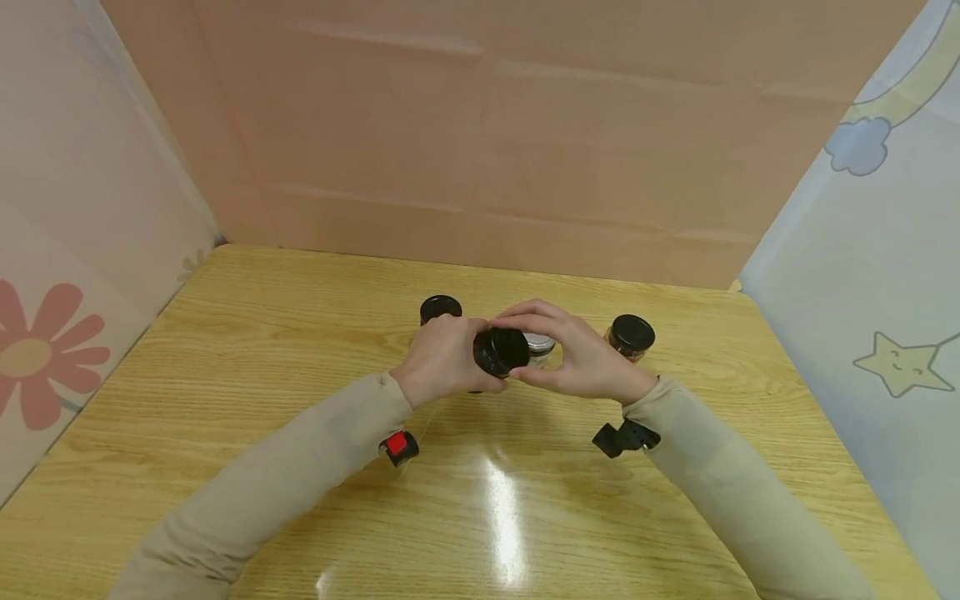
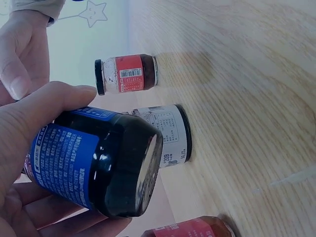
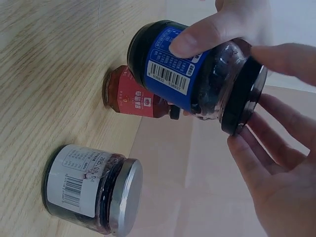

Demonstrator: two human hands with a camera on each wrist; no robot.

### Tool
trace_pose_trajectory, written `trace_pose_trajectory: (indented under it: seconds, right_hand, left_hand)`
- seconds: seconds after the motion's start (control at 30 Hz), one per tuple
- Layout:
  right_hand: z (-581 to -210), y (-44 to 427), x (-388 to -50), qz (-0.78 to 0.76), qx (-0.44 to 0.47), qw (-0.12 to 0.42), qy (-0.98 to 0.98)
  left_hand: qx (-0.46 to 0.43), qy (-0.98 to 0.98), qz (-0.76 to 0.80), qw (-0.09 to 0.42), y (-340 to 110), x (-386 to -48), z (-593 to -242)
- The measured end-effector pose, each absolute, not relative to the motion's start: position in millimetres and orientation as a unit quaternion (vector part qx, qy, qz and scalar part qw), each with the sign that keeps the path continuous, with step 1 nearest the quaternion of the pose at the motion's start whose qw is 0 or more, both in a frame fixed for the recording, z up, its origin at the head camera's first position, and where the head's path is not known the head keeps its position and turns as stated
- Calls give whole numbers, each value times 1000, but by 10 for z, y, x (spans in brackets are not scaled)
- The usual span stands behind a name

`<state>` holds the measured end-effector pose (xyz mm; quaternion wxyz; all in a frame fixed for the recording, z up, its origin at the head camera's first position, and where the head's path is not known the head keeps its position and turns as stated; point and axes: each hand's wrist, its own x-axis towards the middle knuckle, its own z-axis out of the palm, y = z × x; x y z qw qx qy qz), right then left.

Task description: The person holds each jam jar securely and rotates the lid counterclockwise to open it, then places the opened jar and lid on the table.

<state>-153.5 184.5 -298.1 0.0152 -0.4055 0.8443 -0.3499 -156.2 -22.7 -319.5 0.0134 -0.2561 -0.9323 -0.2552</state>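
Observation:
My left hand grips a dark glass jar with a blue label, tilted and held above the table. The fingers and thumb of my right hand hold the rim of its black lid, which sits on the jar. In the left wrist view the jar's base faces away from the left palm. Just behind the hands stands a white-labelled jar with a silver lid, partly hidden in the head view.
Two red-labelled jars with black lids stand on the wooden table: one to the left, partly behind the left hand, and one to the right, by the right hand. Patterned panels flank the table; a plain tan panel closes the back.

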Motion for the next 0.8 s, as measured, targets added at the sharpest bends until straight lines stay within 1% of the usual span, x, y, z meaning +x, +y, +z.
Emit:
trace_pose_trajectory:
  seconds: [0.13,0.27,0.4,0.57,0.8]
  right_hand:
    - [-2984,1815,-1520,-361,-369,2,856]
    - [-2961,1757,-1489,-348,-287,-20,892]
    - [-2913,1685,-1463,-317,-226,-11,921]
    - [-2878,1630,-1457,-279,-204,7,938]
    - [-2863,1621,-1456,-272,-206,10,940]
  left_hand:
    - [-253,-934,-252,20,-221,-1562,-3188]
    - [-247,-937,-246,22,-210,-1555,-3175]
    - [-240,-941,-236,19,-198,-1549,-3170]
    - [-237,-943,-231,15,-188,-1548,-3166]
    - [-239,-945,-223,12,-178,-1550,-3162]
